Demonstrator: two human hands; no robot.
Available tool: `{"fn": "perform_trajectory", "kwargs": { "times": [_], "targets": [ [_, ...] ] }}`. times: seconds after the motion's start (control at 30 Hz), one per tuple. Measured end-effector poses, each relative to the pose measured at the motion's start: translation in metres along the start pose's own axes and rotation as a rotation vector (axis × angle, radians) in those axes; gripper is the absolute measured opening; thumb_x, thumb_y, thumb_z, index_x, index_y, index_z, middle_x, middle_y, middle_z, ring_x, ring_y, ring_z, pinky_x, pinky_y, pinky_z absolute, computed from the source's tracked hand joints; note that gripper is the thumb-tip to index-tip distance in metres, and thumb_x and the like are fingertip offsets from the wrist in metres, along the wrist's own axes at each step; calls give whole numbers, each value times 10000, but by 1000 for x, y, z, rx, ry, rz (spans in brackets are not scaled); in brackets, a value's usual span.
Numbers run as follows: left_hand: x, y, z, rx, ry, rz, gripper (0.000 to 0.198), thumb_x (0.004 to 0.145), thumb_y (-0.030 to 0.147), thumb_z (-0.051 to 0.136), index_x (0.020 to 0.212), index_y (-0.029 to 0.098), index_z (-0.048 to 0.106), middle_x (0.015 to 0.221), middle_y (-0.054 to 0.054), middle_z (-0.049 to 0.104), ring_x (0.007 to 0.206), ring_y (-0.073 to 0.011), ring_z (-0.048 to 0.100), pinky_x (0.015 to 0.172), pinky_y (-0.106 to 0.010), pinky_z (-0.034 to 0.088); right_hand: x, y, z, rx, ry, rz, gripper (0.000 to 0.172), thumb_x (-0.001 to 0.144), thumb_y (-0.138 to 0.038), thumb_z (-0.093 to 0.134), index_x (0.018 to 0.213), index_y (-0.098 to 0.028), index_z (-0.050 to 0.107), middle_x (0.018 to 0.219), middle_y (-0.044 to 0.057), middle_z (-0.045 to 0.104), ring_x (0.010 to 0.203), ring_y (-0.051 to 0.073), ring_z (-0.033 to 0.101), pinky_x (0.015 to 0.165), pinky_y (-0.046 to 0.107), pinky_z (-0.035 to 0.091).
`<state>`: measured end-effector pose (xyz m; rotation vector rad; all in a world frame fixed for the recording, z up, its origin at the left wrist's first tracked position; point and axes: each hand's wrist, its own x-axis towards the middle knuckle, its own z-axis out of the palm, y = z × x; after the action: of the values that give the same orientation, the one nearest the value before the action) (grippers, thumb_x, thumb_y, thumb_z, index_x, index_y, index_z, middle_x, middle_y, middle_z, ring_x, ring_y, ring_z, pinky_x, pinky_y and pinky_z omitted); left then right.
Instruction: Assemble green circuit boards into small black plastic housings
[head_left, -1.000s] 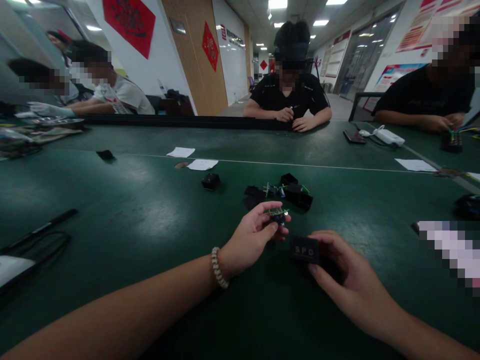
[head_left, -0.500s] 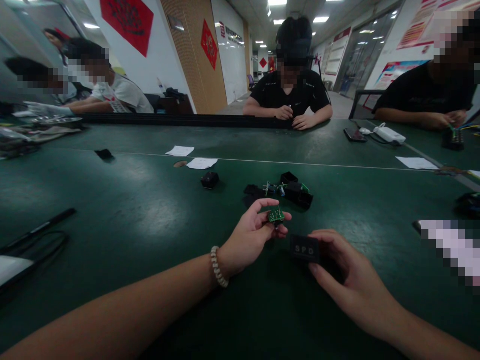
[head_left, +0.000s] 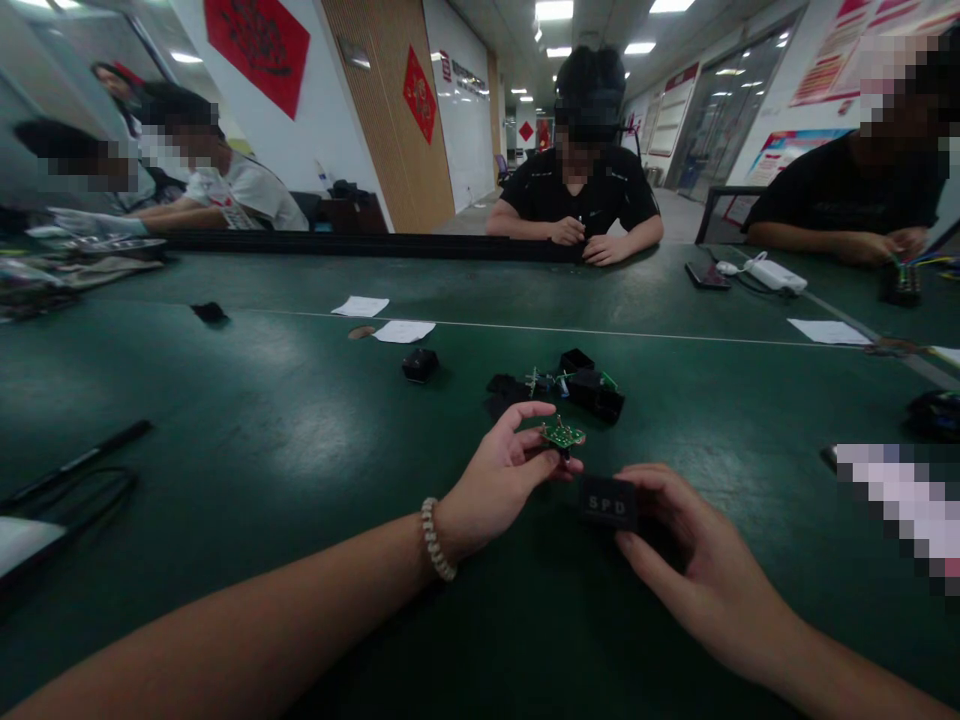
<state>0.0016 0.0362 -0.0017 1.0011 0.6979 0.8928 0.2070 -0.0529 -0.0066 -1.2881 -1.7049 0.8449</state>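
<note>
My left hand [head_left: 499, 478], with a bead bracelet on the wrist, pinches a small green circuit board [head_left: 562, 435] between thumb and fingers, its flat face turned upward. My right hand [head_left: 697, 560] grips a black plastic housing [head_left: 609, 503] lettered "SPD", held just right of and below the board. Both hands hover low over the green table [head_left: 285, 420]. A little beyond them lies a pile of black housings and small boards [head_left: 574, 385], and a single black housing [head_left: 420, 364] sits apart to its left.
Paper slips [head_left: 382, 318] lie farther back. A black pen and cable [head_left: 75, 475] are at the left. A phone [head_left: 705, 276] and a white power strip [head_left: 776, 274] rest at the right rear. Several people sit around the table, one straight across [head_left: 581, 190].
My left hand has turned the circuit board from edge-on to flat face up and shifted it slightly right, toward the black housing. My right hand has stayed put.
</note>
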Motion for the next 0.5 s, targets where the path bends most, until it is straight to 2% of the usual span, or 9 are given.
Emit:
{"fn": "perform_trajectory", "kwargs": {
  "times": [0.17,0.5],
  "targets": [
    [-1,2,1,19,-12,-8,437,907,5,650,1267,182,478,1064,-85,757,965,-209,755,869,-359,581,0,-1,-1,-12,7,5,268,909,-195,607,1165,-273,618,1132,64,667,1028,251,734,889,442,641],
    [0,-1,-5,42,-32,9,452,838,20,756,1199,184,540,1051,-60,769,968,-185,753,892,-349,588,1,-3,-1,-11,-12,20,258,911,-212,599,1164,-259,615,1119,70,674,1023,253,730,885,454,639]
  ]
}}
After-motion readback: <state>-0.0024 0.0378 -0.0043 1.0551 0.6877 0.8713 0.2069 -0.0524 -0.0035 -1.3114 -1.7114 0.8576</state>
